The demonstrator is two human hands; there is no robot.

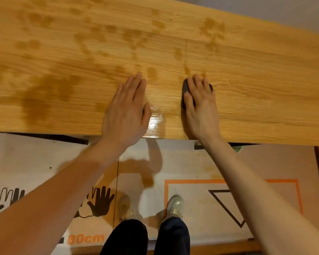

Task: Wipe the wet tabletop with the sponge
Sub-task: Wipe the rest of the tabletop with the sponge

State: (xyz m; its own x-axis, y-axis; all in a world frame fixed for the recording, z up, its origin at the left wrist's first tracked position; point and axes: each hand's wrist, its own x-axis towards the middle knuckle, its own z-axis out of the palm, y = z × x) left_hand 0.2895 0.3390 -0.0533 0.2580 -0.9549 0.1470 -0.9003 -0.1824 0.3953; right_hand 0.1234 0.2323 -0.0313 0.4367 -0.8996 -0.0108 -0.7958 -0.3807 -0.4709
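1. Sponge (185, 87), dark, lies flat on the desk (265, 89) near its near edge, under the right hand (201, 103), whose spread fingers press it down.
2. Left hand (126, 109) rests flat, fingers straight (bracing).
3. Best to keep even pressure and sweep left and far, through the dark wet patches (44, 96).

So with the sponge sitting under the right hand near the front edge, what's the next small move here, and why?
Probably slide the right hand, which presses the dark sponge flat, leftward into the glossy wet streak between the hands. That shiny patch lies right beside the sponge. The left hand rests flat on the tabletop just past the patch, so it may need to shift aside.
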